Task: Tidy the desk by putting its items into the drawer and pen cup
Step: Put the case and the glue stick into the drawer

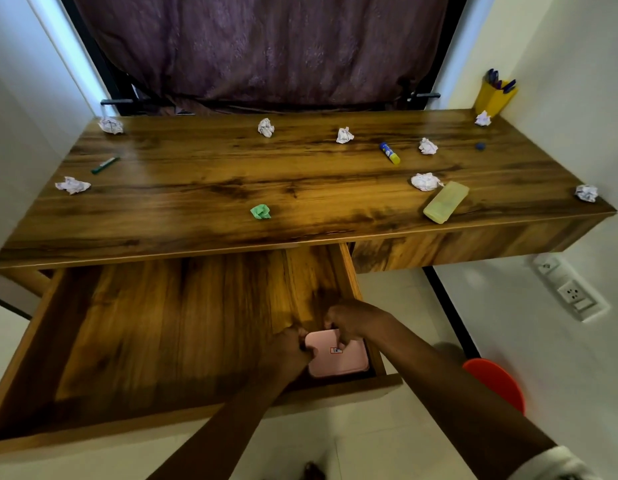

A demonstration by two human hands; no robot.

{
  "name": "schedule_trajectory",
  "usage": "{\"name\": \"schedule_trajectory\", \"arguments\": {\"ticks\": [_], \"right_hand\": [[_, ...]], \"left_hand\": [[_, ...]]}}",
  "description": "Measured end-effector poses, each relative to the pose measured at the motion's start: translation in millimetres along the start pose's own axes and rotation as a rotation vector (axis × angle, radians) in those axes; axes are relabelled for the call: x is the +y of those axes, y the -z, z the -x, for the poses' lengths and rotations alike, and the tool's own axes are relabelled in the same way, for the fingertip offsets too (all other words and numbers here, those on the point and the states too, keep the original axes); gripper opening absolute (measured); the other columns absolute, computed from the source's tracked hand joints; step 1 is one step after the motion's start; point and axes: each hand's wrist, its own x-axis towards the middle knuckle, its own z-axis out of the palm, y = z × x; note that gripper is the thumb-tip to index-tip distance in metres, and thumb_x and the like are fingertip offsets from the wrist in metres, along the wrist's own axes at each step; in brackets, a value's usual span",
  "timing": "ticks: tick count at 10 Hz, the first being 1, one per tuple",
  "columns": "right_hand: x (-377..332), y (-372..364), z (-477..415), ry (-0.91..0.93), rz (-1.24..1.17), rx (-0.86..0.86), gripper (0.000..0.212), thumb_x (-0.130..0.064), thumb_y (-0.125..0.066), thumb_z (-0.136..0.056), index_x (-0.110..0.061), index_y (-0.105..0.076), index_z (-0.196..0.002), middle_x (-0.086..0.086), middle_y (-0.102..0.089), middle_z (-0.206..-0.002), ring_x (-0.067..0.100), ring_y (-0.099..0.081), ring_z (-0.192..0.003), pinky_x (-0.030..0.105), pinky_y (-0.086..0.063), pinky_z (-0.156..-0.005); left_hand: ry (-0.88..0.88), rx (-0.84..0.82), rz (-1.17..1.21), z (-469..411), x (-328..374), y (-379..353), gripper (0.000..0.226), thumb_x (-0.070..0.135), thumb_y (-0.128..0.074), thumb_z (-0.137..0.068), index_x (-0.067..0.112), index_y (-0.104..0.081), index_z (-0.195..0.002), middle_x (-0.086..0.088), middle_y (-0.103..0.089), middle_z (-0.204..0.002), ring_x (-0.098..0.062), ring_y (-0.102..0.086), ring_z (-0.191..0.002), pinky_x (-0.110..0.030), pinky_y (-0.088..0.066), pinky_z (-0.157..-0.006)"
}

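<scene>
1. Both hands are on the pink box [338, 358] — left hand [288, 351] pinching its left edge, right hand [352, 322] gripping the top edge.
2. Box sits in the open drawer [127, 323], front right corner.
3. Up on the desk [266, 188] — a glue stick [390, 153], yellow case [446, 201], green marker [105, 164], crumpled paper everywhere.
4. Yellow pen cup [492, 98] stands at the back right corner.

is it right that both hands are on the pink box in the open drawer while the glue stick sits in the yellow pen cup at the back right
Not quite. In the head view both hands, left and right, are on the pink box in the open drawer, but the glue stick is not in the yellow pen cup. It lies flat on the desk top, apart from the cup.
</scene>
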Motion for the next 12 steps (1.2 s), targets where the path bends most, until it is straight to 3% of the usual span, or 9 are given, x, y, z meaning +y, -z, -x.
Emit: {"name": "schedule_trajectory", "arguments": {"ticks": [1,2,3,4,6,7,9,11,12], "right_hand": [[-9,7,3,-0.130,-0.079,-0.109,0.036,-0.008,-0.049,-0.094,0.001,-0.052,-0.128,0.020,-0.052,-0.132,0.035,-0.049,-0.124,0.040,-0.041,-0.101],[-1,9,7,-0.090,-0.090,-0.009,0.037,-0.014,-0.063,-0.087,-0.013,-0.059,-0.123,0.008,-0.059,-0.126,0.025,-0.054,-0.119,0.035,-0.044,-0.099],[23,30,12,-0.210,-0.234,0.286,0.036,-0.017,-0.062,-0.088,-0.019,-0.059,-0.124,0.003,-0.062,-0.125,0.019,-0.057,-0.116,0.030,-0.045,-0.099],[76,59,2,-0.390,-0.196,0.546,0.028,-0.020,-0.062,-0.088,-0.013,-0.066,-0.114,0.009,-0.068,-0.115,0.026,-0.063,-0.105,0.034,-0.051,-0.089],[178,113,-15,-0.751,-0.209,0.765,0.031,-0.014,-0.058,-0.087,-0.007,-0.058,-0.117,0.020,-0.058,-0.117,0.038,-0.054,-0.110,0.037,-0.047,-0.088],[220,133,-16,-0.785,-0.149,0.699,0.041,-0.007,-0.052,-0.087,-0.012,-0.053,-0.128,0.016,-0.049,-0.132,0.035,-0.044,-0.122,0.040,-0.041,-0.099],[277,168,0,-0.471,0.346,0.119,0.061,-0.021,-0.054,-0.092,-0.035,-0.027,-0.145,-0.001,-0.020,-0.156,0.025,-0.018,-0.141,0.049,-0.029,-0.108],[287,168,9,-0.332,0.560,0.099,0.072,-0.034,-0.065,-0.084,-0.033,-0.028,-0.145,-0.001,-0.033,-0.150,0.022,-0.027,-0.137,0.041,-0.030,-0.107],[270,162,9,-0.266,0.375,0.152,0.073,-0.046,-0.070,-0.077,-0.031,-0.038,-0.141,0.000,-0.043,-0.142,0.022,-0.036,-0.132,0.037,-0.032,-0.105]], "left_hand": [[0.010,-0.077,0.071,0,-2,2,0.039,0.019,-0.072,-0.081,0.009,-0.058,-0.116,-0.010,-0.064,-0.120,-0.026,-0.059,-0.108,-0.030,-0.047,-0.089],[-0.014,-0.018,0.048,-4,5,20,0.042,0.032,-0.068,-0.084,0.018,-0.056,-0.121,-0.002,-0.065,-0.118,-0.019,-0.062,-0.100,-0.032,-0.052,-0.081],[-0.106,0.173,-0.150,-19,30,57,0.046,0.049,-0.051,-0.091,0.029,-0.044,-0.132,0.004,-0.063,-0.115,-0.009,-0.060,-0.083,-0.020,-0.045,-0.061],[-0.264,0.285,-0.204,-50,65,82,0.051,0.043,-0.049,-0.094,0.026,-0.038,-0.140,-0.001,-0.048,-0.140,-0.020,-0.049,-0.124,-0.033,-0.043,-0.095],[-0.283,0.177,-0.534,-152,112,83,0.054,0.041,-0.040,-0.097,0.026,-0.025,-0.147,-0.003,-0.015,-0.158,-0.026,-0.010,-0.146,-0.048,-0.019,-0.116],[-0.239,0.162,-0.583,-184,112,72,0.052,0.046,-0.035,-0.097,0.023,-0.032,-0.144,-0.005,-0.014,-0.158,-0.027,-0.005,-0.146,-0.050,-0.009,-0.117],[-0.251,0.266,-0.624,-193,97,56,0.057,0.050,-0.022,-0.099,0.033,-0.005,-0.151,-0.001,-0.006,-0.160,-0.025,0.001,-0.147,-0.049,-0.004,-0.116],[-0.255,0.301,-0.666,-196,93,52,0.057,0.050,-0.019,-0.098,0.033,-0.002,-0.150,0.000,-0.006,-0.160,-0.024,0.000,-0.147,-0.049,-0.005,-0.116],[-0.252,0.294,-0.668,-195,95,52,0.057,0.050,-0.019,-0.098,0.032,-0.003,-0.151,-0.001,-0.007,-0.160,-0.024,0.000,-0.147,-0.049,-0.005,-0.116]]}}
